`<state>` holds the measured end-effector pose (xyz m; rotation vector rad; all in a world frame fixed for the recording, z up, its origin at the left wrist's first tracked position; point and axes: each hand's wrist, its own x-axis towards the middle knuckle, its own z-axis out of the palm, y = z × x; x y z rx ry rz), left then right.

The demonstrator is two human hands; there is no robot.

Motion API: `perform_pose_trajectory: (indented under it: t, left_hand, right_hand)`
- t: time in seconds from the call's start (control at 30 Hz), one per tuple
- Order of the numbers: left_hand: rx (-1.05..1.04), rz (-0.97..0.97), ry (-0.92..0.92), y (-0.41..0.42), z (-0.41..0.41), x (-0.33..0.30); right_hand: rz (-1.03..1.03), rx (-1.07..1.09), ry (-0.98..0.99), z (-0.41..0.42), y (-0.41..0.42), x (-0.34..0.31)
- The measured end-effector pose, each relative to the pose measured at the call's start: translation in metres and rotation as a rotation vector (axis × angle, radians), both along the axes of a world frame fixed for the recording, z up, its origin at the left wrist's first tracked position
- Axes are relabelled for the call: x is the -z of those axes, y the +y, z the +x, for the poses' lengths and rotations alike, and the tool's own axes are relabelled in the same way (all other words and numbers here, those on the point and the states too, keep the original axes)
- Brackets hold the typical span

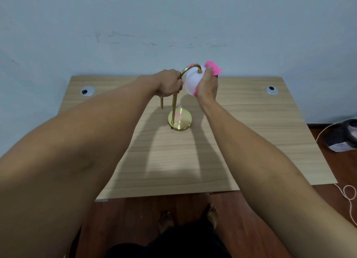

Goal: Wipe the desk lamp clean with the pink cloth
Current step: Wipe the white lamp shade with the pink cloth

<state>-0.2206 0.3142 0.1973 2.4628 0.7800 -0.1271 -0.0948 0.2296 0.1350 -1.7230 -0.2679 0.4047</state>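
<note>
Now the left hand (170, 86) grips the gold desk lamp (176, 103) by its stem so it stays put mid-worktop (251, 122), while the right hand (207, 86) presses the pink cloth (213, 67) on the white shade (192, 82).

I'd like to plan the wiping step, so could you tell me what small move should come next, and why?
Probably slide the right hand with the pink cloth round the white dome shade: the cloth is already pressed there, and the left hand grips the curved brass stem, steadying the lamp.
</note>
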Motion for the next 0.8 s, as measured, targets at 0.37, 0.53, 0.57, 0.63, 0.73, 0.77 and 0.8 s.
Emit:
perform_pose_trajectory:
  t: [0.37,0.53,0.57,0.63,0.73,0.77,0.8]
  left_hand:
    - [0.009,0.009,0.001,-0.001,-0.001,-0.002]
    - [0.000,-0.003,-0.002,-0.003,-0.001,-0.003]
    - [-0.002,-0.006,0.000,-0.003,-0.001,-0.003]
    - [-0.008,-0.013,0.004,-0.003,-0.001,-0.003]
    - [-0.010,-0.020,0.006,-0.003,-0.003,-0.004]
    - [-0.013,-0.027,0.006,-0.003,-0.003,-0.004]
    - [-0.016,-0.031,0.006,-0.003,-0.003,-0.004]
  right_hand:
    - [0.051,-0.043,-0.175,-0.069,-0.027,0.016]
    - [0.064,-0.030,-0.105,-0.016,-0.005,-0.005]
    - [0.065,-0.037,0.028,-0.004,-0.002,-0.003]
    - [0.109,-0.060,0.250,0.007,-0.005,0.000]
    - [0.196,-0.067,0.390,0.001,-0.021,0.005]
    - [0.210,-0.066,0.418,0.000,-0.027,0.011]
    - [0.216,-0.045,0.453,-0.001,-0.034,0.017]
